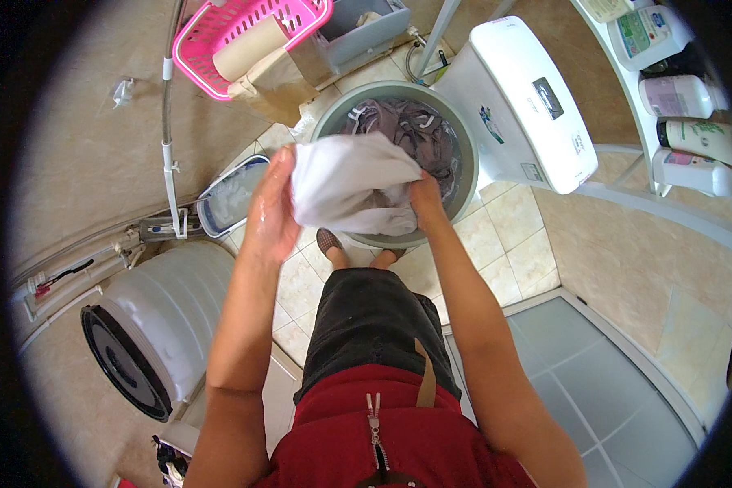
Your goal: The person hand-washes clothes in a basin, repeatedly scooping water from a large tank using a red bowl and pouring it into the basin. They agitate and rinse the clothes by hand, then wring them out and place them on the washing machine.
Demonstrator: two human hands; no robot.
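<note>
Between my two hands a white cloth (pixel 348 180) is stretched, with folds along its lower right side; what kind of garment it is I cannot tell. My left hand (pixel 272 204), wet, grips the cloth's left edge with the thumb uppermost. On the right side my right hand (pixel 426 198) pinches the other edge. Below the cloth stands a round grey-green tub (pixel 473 161), its front partly covered by cloth and hands. Dark brownish wet clothes (pixel 424 131) with white trim lie in water inside it.
A white toilet cistern (pixel 524 104) stands right of the tub. Left are a bucket (pixel 229 198) of cloudy water and a large lidded plastic barrel (pixel 165 317). A pink basket (pixel 250 49) hangs over the far left. Bottles (pixel 677 97) line a shelf at right, above a frosted-panel door (pixel 579 366).
</note>
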